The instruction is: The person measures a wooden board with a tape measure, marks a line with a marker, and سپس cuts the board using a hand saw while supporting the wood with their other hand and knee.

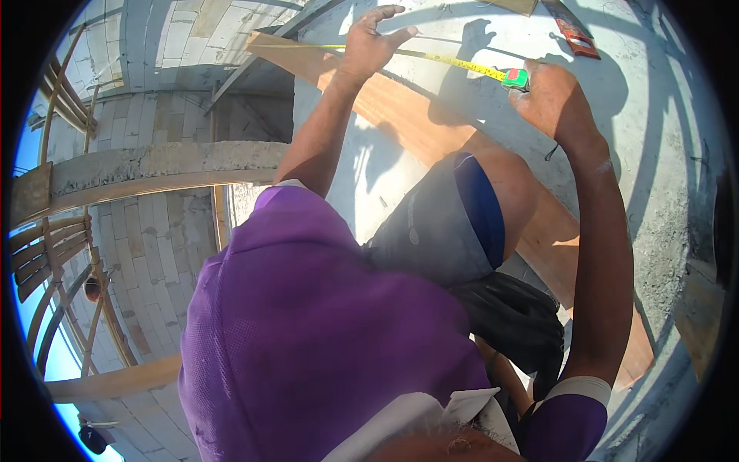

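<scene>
Pale concrete [650,146] bears a brown wooden plank [416,123]; beside it, right hand [551,100] grips a green-cased, yellow-bladed tape measure [515,79], left hand [369,48] spread.

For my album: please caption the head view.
Right hand holds a green tape measure, yellow blade extended past the left hand toward a wooden plank.

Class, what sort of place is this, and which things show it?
Probably a building site: unplastered block wall, a rough concrete beam, and an extended tape measure near a long wooden board.
</scene>
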`<state>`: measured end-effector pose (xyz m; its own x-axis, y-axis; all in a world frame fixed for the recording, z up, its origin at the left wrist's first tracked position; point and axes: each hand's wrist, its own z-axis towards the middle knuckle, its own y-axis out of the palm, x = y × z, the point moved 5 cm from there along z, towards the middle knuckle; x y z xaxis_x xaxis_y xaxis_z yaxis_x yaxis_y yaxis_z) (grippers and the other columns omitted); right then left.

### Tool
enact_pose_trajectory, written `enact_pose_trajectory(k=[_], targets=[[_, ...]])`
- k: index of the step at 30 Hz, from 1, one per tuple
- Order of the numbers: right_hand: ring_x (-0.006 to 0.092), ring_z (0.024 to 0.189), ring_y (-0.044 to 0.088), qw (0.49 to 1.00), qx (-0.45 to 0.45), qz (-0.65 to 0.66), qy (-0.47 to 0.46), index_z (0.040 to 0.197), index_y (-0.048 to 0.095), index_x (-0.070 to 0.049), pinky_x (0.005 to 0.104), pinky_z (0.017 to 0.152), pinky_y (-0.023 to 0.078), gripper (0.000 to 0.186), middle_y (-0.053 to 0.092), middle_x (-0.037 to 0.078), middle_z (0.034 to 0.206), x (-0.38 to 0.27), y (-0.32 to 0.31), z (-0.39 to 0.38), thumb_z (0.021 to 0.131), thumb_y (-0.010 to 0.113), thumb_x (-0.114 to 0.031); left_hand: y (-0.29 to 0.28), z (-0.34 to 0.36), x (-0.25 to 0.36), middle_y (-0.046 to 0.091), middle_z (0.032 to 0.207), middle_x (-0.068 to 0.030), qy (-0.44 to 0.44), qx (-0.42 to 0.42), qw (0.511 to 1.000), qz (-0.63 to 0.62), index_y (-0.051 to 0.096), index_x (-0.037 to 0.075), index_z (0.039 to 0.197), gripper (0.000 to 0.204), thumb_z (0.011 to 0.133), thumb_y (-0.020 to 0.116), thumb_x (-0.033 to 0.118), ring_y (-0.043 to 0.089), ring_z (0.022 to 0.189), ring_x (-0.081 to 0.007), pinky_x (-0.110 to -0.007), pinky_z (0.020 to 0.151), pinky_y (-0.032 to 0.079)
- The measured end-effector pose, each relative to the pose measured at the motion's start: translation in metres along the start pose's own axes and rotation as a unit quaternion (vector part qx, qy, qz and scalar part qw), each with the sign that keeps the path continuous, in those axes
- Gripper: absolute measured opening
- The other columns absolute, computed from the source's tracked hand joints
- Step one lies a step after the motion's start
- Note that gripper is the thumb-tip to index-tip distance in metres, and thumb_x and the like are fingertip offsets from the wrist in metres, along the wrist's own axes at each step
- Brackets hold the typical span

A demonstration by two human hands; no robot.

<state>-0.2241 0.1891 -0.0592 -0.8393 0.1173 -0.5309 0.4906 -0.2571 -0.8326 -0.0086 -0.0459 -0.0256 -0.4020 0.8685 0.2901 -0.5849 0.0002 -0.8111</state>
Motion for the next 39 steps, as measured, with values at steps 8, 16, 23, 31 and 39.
enact_pose_trajectory(k=[8, 16, 23, 31, 39], targets=[[0.0450, 0.089, 0.069, 0.998, -0.026, 0.062, 0.015, 0.102, 0.068, 0.004, 0.0490, 0.084, 0.055, 0.031, 0.070, 0.028, 0.090, 0.023, 0.056, 0.017, 0.085, 0.071, -0.021, 0.165, -0.260, -0.121, 0.033, 0.163, -0.0263, -0.388, -0.365, 0.835, 0.139, 0.030, -0.003, 0.157, 0.123, 0.065, 0.093, 0.049, 0.029, 0.153, -0.0391, -0.046, 0.123, 0.033], [0.0454, 0.091, 0.068, 0.975, 0.057, 0.211, -0.036, 0.099, 0.066, 0.003, 0.0508, 0.083, 0.054, 0.025, 0.069, 0.028, 0.096, -0.046, 0.090, 0.073, 0.087, 0.068, -0.019, 0.191, -0.247, -0.120, -0.001, 0.166, -0.0376, -0.448, -0.480, 0.747, 0.105, 0.000, -0.010, 0.160, 0.167, 0.047, 0.099, 0.062, 0.004, 0.153, -0.0594, -0.056, 0.126, 0.018], [0.0450, 0.087, 0.071, 0.986, 0.021, 0.160, -0.049, 0.100, 0.067, 0.005, 0.0508, 0.081, 0.057, 0.026, 0.070, 0.029, 0.092, -0.100, 0.087, 0.134, 0.086, 0.066, -0.017, 0.182, -0.235, -0.097, -0.004, 0.167, -0.0362, -0.479, -0.482, 0.727, 0.099, -0.001, -0.006, 0.162, 0.164, 0.048, 0.099, 0.058, -0.001, 0.153, -0.0592, -0.058, 0.126, 0.016], [0.0463, 0.082, 0.071, 0.983, 0.017, 0.181, -0.015, 0.100, 0.068, 0.007, 0.0515, 0.077, 0.058, 0.030, 0.070, 0.030, 0.083, -0.122, 0.100, 0.166, 0.085, 0.068, -0.019, 0.184, -0.238, -0.105, 0.001, 0.168, -0.0319, -0.456, -0.488, 0.740, 0.082, 0.012, 0.007, 0.162, 0.147, 0.053, 0.097, 0.058, -0.003, 0.154, -0.0575, -0.065, 0.124, 0.012], [0.0422, 0.082, 0.074, 0.998, -0.036, -0.030, -0.050, 0.094, 0.071, 0.005, 0.0469, 0.078, 0.060, 0.020, 0.072, 0.026, 0.084, -0.056, 0.081, 0.144, 0.082, 0.070, -0.012, 0.188, -0.240, -0.113, -0.005, 0.169, -0.0326, -0.467, -0.498, 0.725, 0.084, -0.004, -0.002, 0.163, 0.170, 0.044, 0.099, 0.063, 0.000, 0.154, -0.0573, -0.060, 0.126, 0.016]])
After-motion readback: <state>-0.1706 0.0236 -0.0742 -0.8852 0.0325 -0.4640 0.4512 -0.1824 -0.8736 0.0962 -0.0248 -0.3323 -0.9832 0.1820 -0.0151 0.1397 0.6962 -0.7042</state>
